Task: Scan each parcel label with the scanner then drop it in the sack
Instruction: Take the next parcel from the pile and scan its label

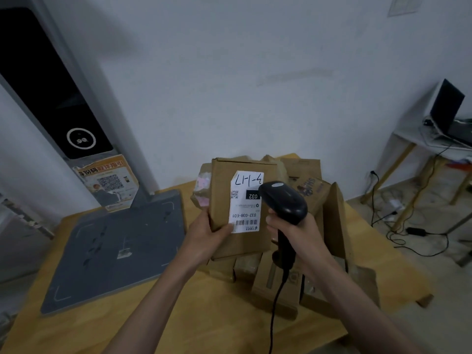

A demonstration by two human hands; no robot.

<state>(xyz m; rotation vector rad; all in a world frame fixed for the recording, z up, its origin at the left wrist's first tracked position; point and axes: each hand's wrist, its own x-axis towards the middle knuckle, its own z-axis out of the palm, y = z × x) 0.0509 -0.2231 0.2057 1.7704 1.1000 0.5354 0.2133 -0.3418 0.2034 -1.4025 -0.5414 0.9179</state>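
My left hand (pixel 204 232) grips the lower left edge of a flat brown cardboard parcel (pixel 222 190), raised above the pile with its white label (pixel 245 203) facing me, thumb resting by the barcode. My right hand (pixel 293 232) holds the handle of a black corded barcode scanner (pixel 283 200), whose head sits just right of the label, over its upper right corner. A heap of other cardboard parcels (pixel 306 251) lies beneath and behind on the wooden table (pixel 178 315). No sack is in sight.
A grey scale-like platform (pixel 115 246) lies on the table's left, below a tall grey kiosk with a dark screen (pixel 51 98). At the far right stands a small white table with a laptop (pixel 447 108); cables trail across the floor (pixel 408 226).
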